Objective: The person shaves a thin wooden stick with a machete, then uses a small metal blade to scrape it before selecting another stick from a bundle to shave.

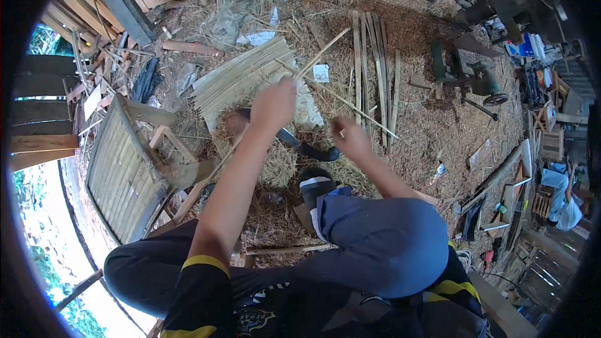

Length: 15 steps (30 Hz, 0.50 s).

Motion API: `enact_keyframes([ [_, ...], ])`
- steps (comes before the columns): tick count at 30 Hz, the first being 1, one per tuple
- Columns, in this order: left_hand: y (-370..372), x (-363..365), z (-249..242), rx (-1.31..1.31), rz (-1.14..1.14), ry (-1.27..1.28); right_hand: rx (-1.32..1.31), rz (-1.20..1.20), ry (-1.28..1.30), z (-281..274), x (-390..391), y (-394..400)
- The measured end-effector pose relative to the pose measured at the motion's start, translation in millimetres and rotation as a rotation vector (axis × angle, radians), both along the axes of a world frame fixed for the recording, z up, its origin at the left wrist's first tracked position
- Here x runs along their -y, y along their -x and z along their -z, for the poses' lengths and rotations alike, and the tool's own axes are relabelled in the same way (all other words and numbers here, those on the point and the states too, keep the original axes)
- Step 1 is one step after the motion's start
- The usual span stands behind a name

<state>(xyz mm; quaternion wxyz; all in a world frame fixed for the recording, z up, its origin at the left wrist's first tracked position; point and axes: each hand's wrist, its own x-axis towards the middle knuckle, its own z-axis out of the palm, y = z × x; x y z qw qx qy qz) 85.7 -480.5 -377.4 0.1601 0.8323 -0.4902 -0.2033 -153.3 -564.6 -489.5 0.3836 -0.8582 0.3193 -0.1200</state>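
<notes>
My left hand (275,106) is closed around a thin bamboo strip (327,50), which slants up and to the right from the fist. Lower and to the right, my right hand (354,141) has its fingers curled together; a small pale spot shows at the fingertips, too small to name. Between the hands lies a knife-like tool with a dark curved handle (318,153), its blade partly hidden below my left forearm. Another slender strip (357,109) crosses the ground just above my right hand. Beyond my left hand, many split strips (241,72) lie side by side.
Long slats (379,66) lie on the shavings-covered ground ahead. A slatted bamboo piece (128,181) leans at the left. A green machine with a wheel (466,75) stands to the right. My shoe (315,181) is near the tool. Another person (563,197) is at far right.
</notes>
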Motion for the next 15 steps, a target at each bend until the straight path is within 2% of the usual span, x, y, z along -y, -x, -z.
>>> enact_keyframes([
  [2, -6.0, -22.8, 29.9, -0.025, -0.067, -0.046, -0.064, -0.124, -0.005, 30.1, -16.3, -12.3],
  [5, -16.6, -72.0, 69.0, -0.059, -0.172, -0.044, -0.298, -0.188, -0.006, 43.5, -43.2, -26.6],
  [8, -39.0, -104.7, 93.6, -0.022, -0.245, -0.069, -0.32, -0.322, 0.007, 47.3, -55.2, -28.7],
  [10, -47.9, -117.2, 101.8, 0.021, -0.261, -0.021, -0.324, -0.352, 0.014, 59.3, -60.5, -29.5],
  [13, -57.8, -126.8, 110.5, -0.036, -0.3, -0.034, -0.373, -0.313, 0.061, 65.4, -61.0, -31.2],
  [15, -58.6, -132.0, 110.4, -0.106, -0.335, 0.064, -0.368, -0.311, 0.102, 54.8, -56.8, -27.1],
])
